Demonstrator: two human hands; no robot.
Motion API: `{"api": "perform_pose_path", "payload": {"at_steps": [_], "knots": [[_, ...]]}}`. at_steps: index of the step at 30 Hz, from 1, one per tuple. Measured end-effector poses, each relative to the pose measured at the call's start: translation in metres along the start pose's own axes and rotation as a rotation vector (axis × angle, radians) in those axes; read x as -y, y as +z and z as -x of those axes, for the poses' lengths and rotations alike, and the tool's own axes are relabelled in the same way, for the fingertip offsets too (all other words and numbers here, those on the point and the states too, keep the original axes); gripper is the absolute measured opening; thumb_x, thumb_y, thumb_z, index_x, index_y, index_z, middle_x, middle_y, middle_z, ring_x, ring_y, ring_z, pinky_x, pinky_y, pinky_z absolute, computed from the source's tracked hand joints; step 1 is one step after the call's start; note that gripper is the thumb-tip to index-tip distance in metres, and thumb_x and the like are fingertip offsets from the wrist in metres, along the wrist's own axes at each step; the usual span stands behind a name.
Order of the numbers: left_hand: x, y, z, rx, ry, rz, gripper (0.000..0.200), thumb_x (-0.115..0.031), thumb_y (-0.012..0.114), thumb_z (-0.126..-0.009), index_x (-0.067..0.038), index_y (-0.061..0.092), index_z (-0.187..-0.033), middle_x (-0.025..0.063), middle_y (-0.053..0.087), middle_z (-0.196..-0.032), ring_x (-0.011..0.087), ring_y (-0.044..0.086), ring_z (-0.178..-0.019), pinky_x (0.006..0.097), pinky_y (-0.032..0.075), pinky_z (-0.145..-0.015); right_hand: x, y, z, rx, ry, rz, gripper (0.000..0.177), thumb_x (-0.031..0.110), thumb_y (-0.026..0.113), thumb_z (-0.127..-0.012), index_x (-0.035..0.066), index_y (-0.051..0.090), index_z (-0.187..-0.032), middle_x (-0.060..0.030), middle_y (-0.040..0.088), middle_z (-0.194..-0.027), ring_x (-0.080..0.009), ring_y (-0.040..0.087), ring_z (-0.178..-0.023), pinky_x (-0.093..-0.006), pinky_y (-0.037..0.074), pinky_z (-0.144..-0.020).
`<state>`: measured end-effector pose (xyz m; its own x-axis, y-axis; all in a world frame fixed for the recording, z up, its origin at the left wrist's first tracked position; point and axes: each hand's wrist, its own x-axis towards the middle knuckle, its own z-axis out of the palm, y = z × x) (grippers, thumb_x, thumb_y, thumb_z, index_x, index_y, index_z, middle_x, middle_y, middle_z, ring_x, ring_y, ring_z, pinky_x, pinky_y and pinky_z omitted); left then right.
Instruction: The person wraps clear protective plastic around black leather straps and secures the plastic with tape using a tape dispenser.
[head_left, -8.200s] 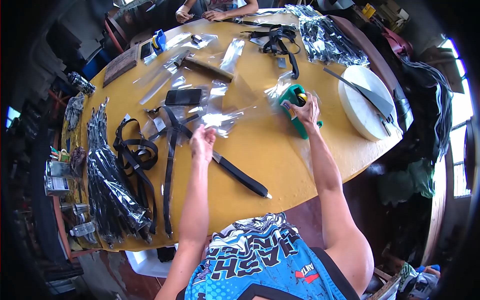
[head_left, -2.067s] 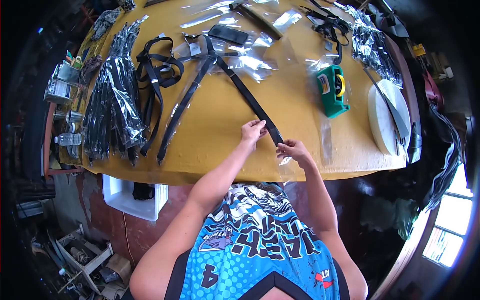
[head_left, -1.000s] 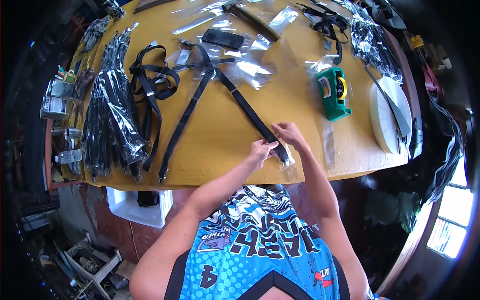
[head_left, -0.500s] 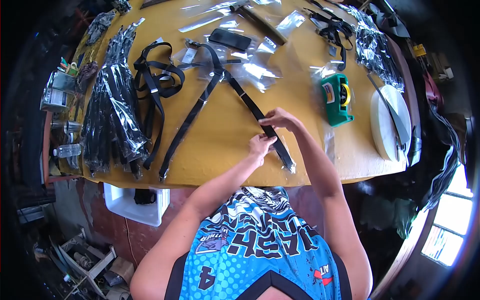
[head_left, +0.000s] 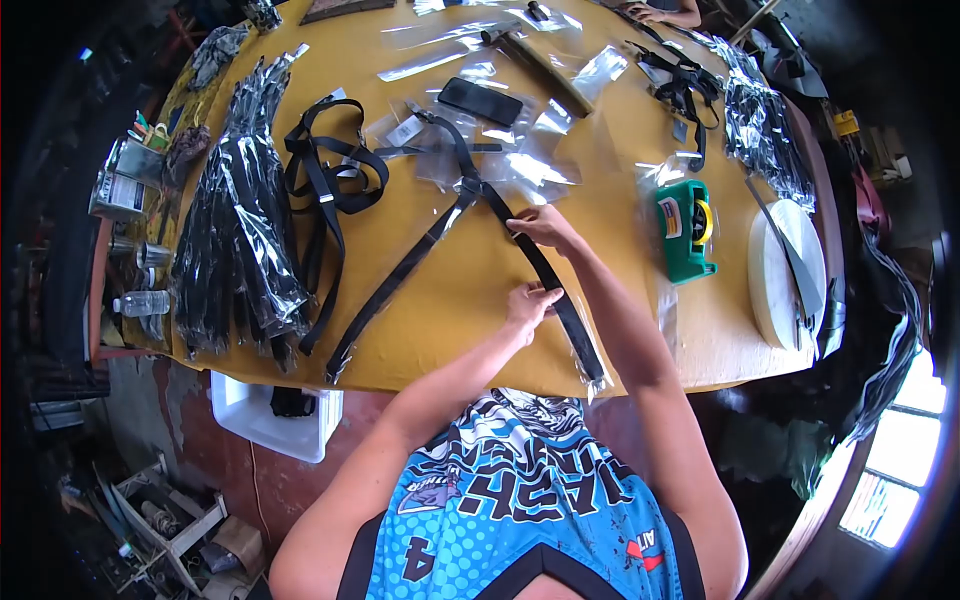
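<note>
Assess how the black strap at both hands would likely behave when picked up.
The black strap would probably sag, since its upper part curves like a soft band. It may feel slippery where clear plastic covers the lower end. It looks light for its length, being narrow.

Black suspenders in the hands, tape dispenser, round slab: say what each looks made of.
Black suspenders: probably woven or elastic webbing, flat and matte, with shiny clear film glinting at the lower ends.
Tape dispenser: likely moulded plastic, uniformly green with smooth rounded edges.
Round slab: pale and faintly mottled, perhaps marble, though not certain.
</note>
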<state>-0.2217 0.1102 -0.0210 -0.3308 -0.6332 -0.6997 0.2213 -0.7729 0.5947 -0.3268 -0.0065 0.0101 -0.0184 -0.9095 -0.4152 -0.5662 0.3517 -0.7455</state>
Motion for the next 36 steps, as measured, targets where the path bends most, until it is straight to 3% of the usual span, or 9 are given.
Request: {"api": "perform_pose_path", "payload": {"at_steps": [4, 13, 19, 23, 25, 28, 30, 32, 36], "knots": [[-0.005, -0.01, -0.016, -0.027, 0.053, 0.044, 0.039, -0.01, 0.073, -0.075, 0.001, 0.051, -0.105, 0.0088, 0.061, -0.096, 0.0179, 0.061, -0.085, 0.0302, 0.052, -0.075, 0.005, 0.0, -0.008, 0.072, -0.034, 0.143, 0.034, 0.033, 0.069, -0.073, 0.0, 0.068, -0.084, -0.0112, 0.067, -0.075, -0.0196, 0.06, -0.066, -0.0341, 0.047, -0.063], [-0.033, -0.014, -0.032, -0.034, 0.161, 0.03, 0.029, -0.006, 0.068, -0.079, 0.001, 0.052, -0.102, 0.0055, 0.061, -0.095, 0.0127, 0.06, -0.084, 0.0269, 0.051, -0.073, -0.007, -0.014, -0.015, 0.137, 0.017, 0.044, 0.031, 0.028, 0.071, -0.07, -0.002, 0.065, -0.074, -0.0085, 0.062, -0.064, -0.0174, 0.058, -0.059, -0.0324, 0.045, -0.055], [-0.051, -0.017, -0.037, -0.079, 0.182, 0.087, 0.028, -0.009, 0.066, -0.082, -0.001, 0.053, -0.105, 0.0048, 0.063, -0.095, 0.0123, 0.061, -0.083, 0.0279, 0.05, -0.074, 0.006, -0.021, -0.012, 0.38, 0.187, 0.269, 0.031, 0.029, 0.068, -0.072, 0.0, 0.065, -0.081, -0.0063, 0.061, -0.07, -0.0152, 0.058, -0.064, -0.0295, 0.048, -0.057], [-0.05, -0.02, -0.04, -0.035, 0.139, 0.114, 0.029, -0.009, 0.066, -0.082, -0.001, 0.052, -0.105, 0.0055, 0.063, -0.094, 0.0142, 0.062, -0.081, 0.0302, 0.051, -0.074, 0.007, -0.017, -0.013, 0.212, 0.11, 0.13, 0.026, 0.027, 0.064, -0.07, 0.002, 0.063, -0.078, -0.0063, 0.062, -0.071, -0.0149, 0.058, -0.064, -0.0287, 0.048, -0.058], [-0.052, -0.023, -0.045, -0.007, 0.144, 0.109, 0.027, -0.01, 0.065, -0.082, -0.001, 0.052, -0.104, 0.0061, 0.063, -0.093, 0.0156, 0.063, -0.08, 0.0309, 0.052, -0.073, 0.002, -0.013, -0.019, 0.168, -0.035, 0.278, 0.024, 0.027, 0.063, -0.07, 0.003, 0.063, -0.077, -0.0057, 0.061, -0.07, -0.0145, 0.058, -0.064, -0.0278, 0.049, -0.059], [-0.059, -0.026, -0.05, -0.064, 0.177, 0.193, 0.024, -0.009, 0.064, -0.082, -0.001, 0.052, -0.102, 0.0066, 0.063, -0.092, 0.0163, 0.063, -0.081, 0.0302, 0.052, -0.073, 0.007, -0.017, -0.02, 0.348, 0.147, 0.251, 0.023, 0.026, 0.063, -0.07, 0.005, 0.065, -0.08, -0.0057, 0.061, -0.07, -0.0143, 0.059, -0.064, -0.0271, 0.049, -0.059], [-0.062, -0.024, -0.051, -0.07, 0.177, 0.157, 0.025, -0.008, 0.063, -0.083, -0.001, 0.05, -0.103, 0.0075, 0.063, -0.094, 0.0162, 0.064, -0.082, 0.0292, 0.053, -0.072, 0.014, -0.021, -0.015, 0.361, 0.137, 0.274, 0.028, 0.032, 0.064, -0.075, 0.006, 0.066, -0.084, -0.0044, 0.061, -0.069, -0.0145, 0.059, -0.065, -0.0276, 0.05, -0.058], [-0.066, -0.023, -0.05, -0.142, 0.217, 0.208, 0.027, -0.007, 0.062, -0.083, -0.001, 0.048, -0.106, 0.0078, 0.062, -0.094, 0.0152, 0.063, -0.08, 0.029, 0.053, -0.072, 0.022, -0.023, -0.003, 0.239, 0.2, -0.007, 0.033, 0.037, 0.066, -0.078, 0.004, 0.064, -0.083, -0.0026, 0.06, -0.069, -0.0133, 0.058, -0.065, -0.0268, 0.05, -0.059], [-0.074, -0.03, -0.051, -0.181, 0.219, 0.161, 0.029, -0.005, 0.063, -0.083, -0.001, 0.047, -0.107, 0.0081, 0.061, -0.094, 0.0147, 0.062, -0.079, 0.0284, 0.052, -0.071, 0.004, -0.027, 0.017, 0.35, 0.243, -0.048, 0.037, 0.039, 0.067, -0.079, 0.003, 0.063, -0.088, -0.0014, 0.06, -0.07, -0.0116, 0.058, -0.066, -0.026, 0.049, -0.061]]}}
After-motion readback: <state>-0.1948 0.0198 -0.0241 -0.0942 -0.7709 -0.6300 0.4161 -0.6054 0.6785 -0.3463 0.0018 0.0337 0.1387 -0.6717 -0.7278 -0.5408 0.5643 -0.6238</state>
